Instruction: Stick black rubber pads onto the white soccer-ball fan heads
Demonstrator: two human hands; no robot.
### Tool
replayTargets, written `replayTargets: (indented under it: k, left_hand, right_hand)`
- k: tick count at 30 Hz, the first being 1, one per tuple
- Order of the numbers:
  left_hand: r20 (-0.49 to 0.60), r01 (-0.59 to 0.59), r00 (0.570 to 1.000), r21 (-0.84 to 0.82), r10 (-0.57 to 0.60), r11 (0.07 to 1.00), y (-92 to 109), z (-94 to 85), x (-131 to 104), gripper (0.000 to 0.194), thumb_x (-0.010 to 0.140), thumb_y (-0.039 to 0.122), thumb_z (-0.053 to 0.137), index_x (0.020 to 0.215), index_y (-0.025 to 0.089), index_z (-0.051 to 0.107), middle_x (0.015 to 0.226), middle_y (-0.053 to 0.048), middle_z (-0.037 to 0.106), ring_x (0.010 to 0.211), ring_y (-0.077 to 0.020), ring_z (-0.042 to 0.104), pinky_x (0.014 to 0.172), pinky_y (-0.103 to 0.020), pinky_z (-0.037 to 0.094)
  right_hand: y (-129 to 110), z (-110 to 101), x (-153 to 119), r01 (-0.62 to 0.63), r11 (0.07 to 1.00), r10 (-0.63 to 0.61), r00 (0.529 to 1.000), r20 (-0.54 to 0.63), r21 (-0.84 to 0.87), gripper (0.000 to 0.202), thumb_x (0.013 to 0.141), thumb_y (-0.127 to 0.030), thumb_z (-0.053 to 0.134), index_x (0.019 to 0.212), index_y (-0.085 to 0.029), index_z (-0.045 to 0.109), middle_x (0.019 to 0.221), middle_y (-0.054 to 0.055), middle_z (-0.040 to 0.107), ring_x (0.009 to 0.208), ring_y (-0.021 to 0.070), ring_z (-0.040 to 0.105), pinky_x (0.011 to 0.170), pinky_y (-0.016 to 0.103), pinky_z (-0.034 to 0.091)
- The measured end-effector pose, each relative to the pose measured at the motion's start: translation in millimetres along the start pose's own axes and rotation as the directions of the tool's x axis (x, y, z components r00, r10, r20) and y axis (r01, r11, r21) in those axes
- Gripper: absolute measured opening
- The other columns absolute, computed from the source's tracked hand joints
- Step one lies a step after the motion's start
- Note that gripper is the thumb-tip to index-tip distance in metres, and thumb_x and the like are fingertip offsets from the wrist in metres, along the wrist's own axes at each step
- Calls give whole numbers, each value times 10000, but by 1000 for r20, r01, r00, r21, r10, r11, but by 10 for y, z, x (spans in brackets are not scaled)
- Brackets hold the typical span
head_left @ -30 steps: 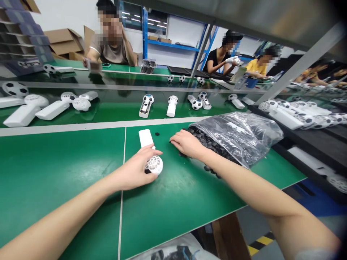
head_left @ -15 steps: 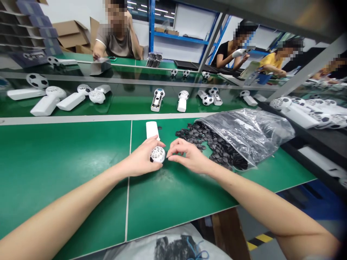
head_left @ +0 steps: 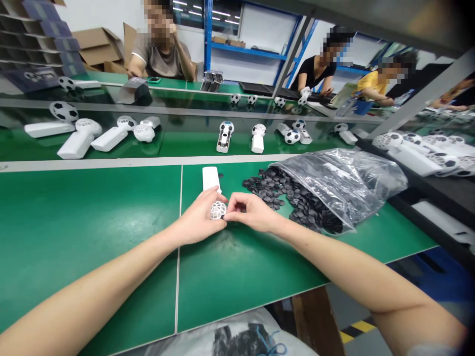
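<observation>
My left hand (head_left: 202, 217) is wrapped round the white lattice ball head (head_left: 218, 210) of a device, whose white body (head_left: 211, 179) points away from me on the green table. At the right side of the ball, my right hand (head_left: 248, 211) pinches a small black piece (head_left: 223, 216), mostly hidden by the fingertips. Right of my hands, a heap of black pieces (head_left: 269, 185) spills from a clear plastic bag (head_left: 349, 183). One loose black piece lies beside the white body.
Beyond the table's pale edge (head_left: 111, 162), a belt (head_left: 181, 138) carries several ball-headed devices (head_left: 258, 138). More devices fill a black tray (head_left: 411, 198) at the right. Several people sit across the line. Metal posts slant overhead at the right.
My right hand has moved left, and its fingertips now meet the ball. On the belt the devices have shifted right. A co-worker in black has lowered a white device.
</observation>
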State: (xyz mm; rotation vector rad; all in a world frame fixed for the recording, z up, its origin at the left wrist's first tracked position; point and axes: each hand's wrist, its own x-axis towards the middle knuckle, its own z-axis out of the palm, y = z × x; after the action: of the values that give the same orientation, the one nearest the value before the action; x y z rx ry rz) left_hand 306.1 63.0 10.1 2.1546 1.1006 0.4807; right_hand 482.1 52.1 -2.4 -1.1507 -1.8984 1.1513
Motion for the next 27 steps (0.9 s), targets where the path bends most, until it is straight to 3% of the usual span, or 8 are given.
replayTargets:
  k: [3, 5, 9, 13, 18, 22, 24, 27]
  left_hand:
    - [15, 6, 1000, -22, -5, 1000, 7, -8, 10, 363, 669, 221, 530, 1028, 183, 488, 1356, -105, 321, 1307, -229, 199, 1048, -399, 226]
    - [37, 20, 999, -22, -19, 1000, 15, -17, -2, 383, 660, 215, 533, 1038, 189, 476, 1372, -103, 289, 1302, -236, 208, 1047, -410, 226]
    - [-12, 29, 1000, -10, -29, 1000, 22, -20, -56, 391, 621, 269, 602, 982, 197, 469, 1317, -102, 343, 1255, -258, 282, 1026, -425, 263]
    - [-91, 2, 996, 8, -1, 1000, 11, -17, -80, 346, 597, 232, 604, 911, 204, 462, 1156, -74, 433, 1153, -239, 370, 975, -392, 333]
    - [-159, 77, 985, 62, -66, 995, 7, -68, -82, 365, 552, 224, 582, 886, 200, 438, 1034, -60, 390, 992, -232, 406, 786, -354, 443]
    - [-111, 65, 992, 38, -60, 997, -16, -137, -90, 381, 535, 218, 597, 888, 208, 453, 1032, -46, 373, 980, -219, 405, 776, -322, 439]
    - [-46, 1, 999, 16, 0, 1000, -45, -168, -87, 393, 533, 187, 592, 906, 220, 471, 1051, -36, 376, 992, -212, 414, 804, -314, 428]
    - [14, -59, 998, -24, 59, 998, -99, -189, -65, 426, 520, 161, 601, 925, 235, 492, 1109, -31, 356, 1021, -212, 425, 841, -312, 414]
  right_hand:
    - [49, -94, 119, -30, 999, 33, 995, 91, -36, 220, 699, -328, 637, 691, -133, 535, 642, -20, 537, 584, 79, 470, 555, 203, 391]
    - [126, -218, 290, -15, 984, 29, 997, 76, -179, 224, 767, -354, 560, 760, -130, 561, 716, 5, 581, 645, 95, 518, 606, 218, 426]
    - [291, -450, 733, -44, 831, -78, 978, -195, -554, 240, 859, -228, 404, 968, -112, 584, 921, 83, 597, 810, 139, 548, 766, 294, 426]
    - [341, -406, 973, 83, 714, -169, 984, -55, -695, 189, 791, -164, 520, 935, -146, 641, 910, 80, 596, 860, 161, 533, 809, 287, 400]
    - [325, -208, 928, 116, 556, -175, 984, 21, -823, 212, 822, -120, 439, 871, -126, 645, 837, 100, 581, 846, 191, 517, 760, 301, 399]
    - [294, -244, 802, 82, 479, -139, 990, 16, -874, 264, 822, -99, 390, 951, -130, 617, 838, 109, 555, 813, 205, 516, 692, 299, 406]
    - [289, -328, 698, 57, 480, -112, 994, 3, -875, 307, 814, -82, 370, 985, -160, 612, 831, 92, 546, 778, 186, 526, 670, 282, 412]
    - [297, -474, 485, 30, 603, -113, 992, -48, -797, 348, 798, -63, 355, 1001, -190, 607, 857, 67, 555, 787, 150, 541, 727, 262, 420]
